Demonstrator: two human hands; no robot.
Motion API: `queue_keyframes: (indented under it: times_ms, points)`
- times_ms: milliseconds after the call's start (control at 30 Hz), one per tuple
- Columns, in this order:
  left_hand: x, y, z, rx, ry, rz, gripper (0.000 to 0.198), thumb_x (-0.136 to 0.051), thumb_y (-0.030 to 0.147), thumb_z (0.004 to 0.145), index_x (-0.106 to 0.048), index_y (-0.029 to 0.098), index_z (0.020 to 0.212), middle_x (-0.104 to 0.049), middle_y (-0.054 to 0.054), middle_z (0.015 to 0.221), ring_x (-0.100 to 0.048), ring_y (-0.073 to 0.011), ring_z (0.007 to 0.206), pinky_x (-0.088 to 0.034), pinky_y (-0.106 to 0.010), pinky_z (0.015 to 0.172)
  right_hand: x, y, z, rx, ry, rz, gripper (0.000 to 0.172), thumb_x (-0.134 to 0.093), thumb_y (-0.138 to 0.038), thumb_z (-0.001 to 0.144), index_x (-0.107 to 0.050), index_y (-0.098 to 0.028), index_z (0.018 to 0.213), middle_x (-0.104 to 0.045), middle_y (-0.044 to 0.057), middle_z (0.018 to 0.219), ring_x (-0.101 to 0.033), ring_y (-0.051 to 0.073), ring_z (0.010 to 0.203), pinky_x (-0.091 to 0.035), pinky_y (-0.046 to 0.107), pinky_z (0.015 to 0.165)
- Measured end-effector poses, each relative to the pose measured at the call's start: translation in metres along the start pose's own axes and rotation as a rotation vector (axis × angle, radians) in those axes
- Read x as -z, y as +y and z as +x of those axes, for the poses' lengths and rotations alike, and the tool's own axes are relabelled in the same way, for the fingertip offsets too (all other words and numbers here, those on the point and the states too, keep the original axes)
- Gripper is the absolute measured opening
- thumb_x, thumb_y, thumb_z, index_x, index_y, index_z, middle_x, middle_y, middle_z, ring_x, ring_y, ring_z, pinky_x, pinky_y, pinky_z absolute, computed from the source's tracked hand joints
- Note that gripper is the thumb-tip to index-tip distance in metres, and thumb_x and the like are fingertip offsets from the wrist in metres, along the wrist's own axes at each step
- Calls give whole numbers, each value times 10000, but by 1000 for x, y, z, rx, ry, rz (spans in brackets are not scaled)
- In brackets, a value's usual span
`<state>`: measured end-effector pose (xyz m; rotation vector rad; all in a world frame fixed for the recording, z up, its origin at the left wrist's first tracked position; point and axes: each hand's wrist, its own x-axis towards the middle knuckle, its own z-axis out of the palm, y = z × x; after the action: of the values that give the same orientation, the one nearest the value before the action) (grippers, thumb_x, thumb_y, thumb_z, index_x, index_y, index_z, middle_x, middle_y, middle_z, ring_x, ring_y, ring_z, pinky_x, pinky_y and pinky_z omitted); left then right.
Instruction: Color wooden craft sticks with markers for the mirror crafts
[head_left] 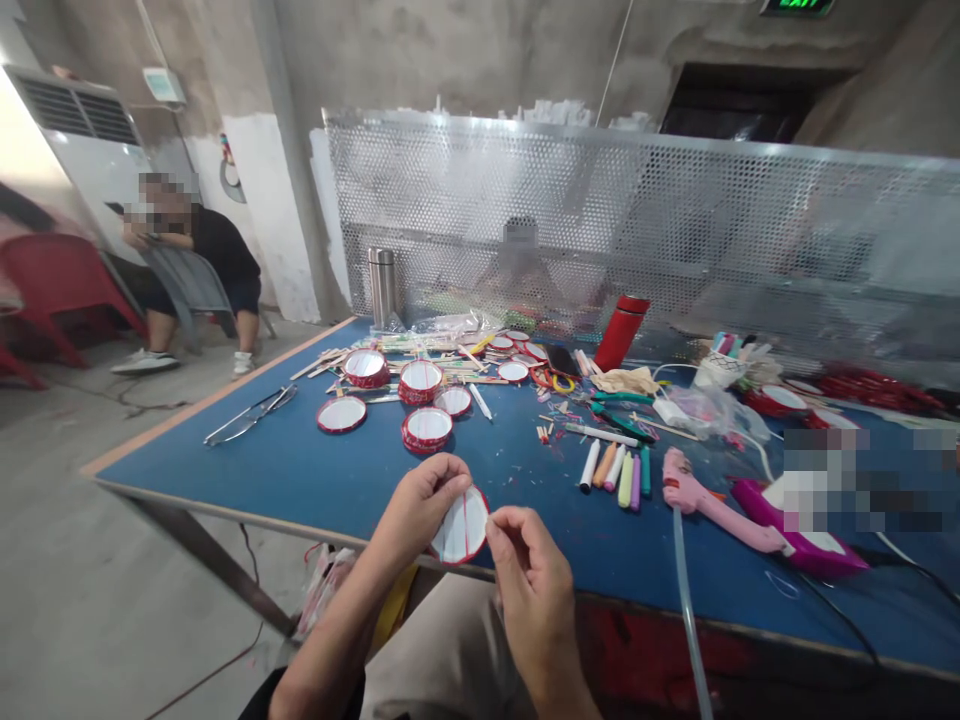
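My left hand (433,500) pinches the upper left edge of a round white disc with a red rim (463,530), held tilted over the table's front edge. Thin lines run across its white face. At the disc's right edge, my right hand (529,560) is closed, thumb and forefinger pressed together on the rim. Similar red-rimmed discs lie beyond my hands: a stack (427,430) nearest, a taller stack (421,380) behind it, another stack (365,368) and a single disc (341,414) to the left.
Right of my hands lie several markers (616,473) and a pink glue gun (720,515) with a glue stick hanging over the edge. Pliers (622,415), wooden sticks (401,350), glasses (251,415), a red bottle (622,333) and a steel flask (382,288) stand or lie around.
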<state>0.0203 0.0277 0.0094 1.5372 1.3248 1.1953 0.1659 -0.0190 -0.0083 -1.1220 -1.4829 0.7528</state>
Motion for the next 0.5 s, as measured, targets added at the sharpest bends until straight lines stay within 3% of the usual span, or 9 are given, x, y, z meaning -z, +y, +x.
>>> queue_keyframes:
  times_ms: [100, 300, 500]
  points:
    - [-1, 2, 0, -14, 69, 18, 211, -512, 403, 755, -549, 197, 728, -502, 38, 627, -433, -112, 572, -364, -202, 518, -4, 0, -10, -75, 5, 20, 237, -498, -402, 902, -597, -210, 804, -600, -18, 593, -533, 105, 428, -446, 214, 499]
    - [-3, 7, -2, -38, 135, 50, 186, -507, 369, 754, -544, 195, 698, -503, 41, 623, -458, -119, 589, -392, -218, 565, -13, 0, -21, -308, 12, 211, 325, -558, -515, 841, -585, -194, 794, -655, 20, 543, -608, 145, 426, -444, 202, 394]
    - [-3, 6, -3, -79, 196, 84, 179, -501, 361, 764, -547, 200, 702, -525, 24, 648, -491, -141, 629, -412, -240, 608, -20, -2, -22, -345, 94, 340, 345, -621, -530, 785, -583, -187, 784, -684, 36, 553, -618, 155, 419, -509, 229, 426]
